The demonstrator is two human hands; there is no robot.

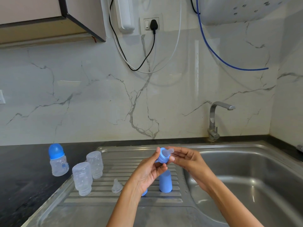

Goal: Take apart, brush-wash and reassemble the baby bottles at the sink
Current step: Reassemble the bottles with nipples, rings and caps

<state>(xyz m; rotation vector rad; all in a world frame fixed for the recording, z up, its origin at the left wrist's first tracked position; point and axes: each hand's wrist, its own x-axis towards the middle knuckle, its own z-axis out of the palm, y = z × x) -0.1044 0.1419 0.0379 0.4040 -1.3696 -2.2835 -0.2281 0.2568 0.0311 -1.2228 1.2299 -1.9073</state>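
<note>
Left grip: left hand [150,171], fingers curled round the blue collar ring [162,157], centre of frame above the drainboard [124,200].
Right grip: right hand [185,158], fingertips pinching the clear teat [169,152].
Axis: teat seated in the ring, long axis tilted, tip pointing upper right.
Drainboard: blue cap [165,181] upright below the hands; loose teat [116,185]; two inverted clear bottles [82,178], left.
Bench: capped bottle [58,159], far left, upright.
</note>
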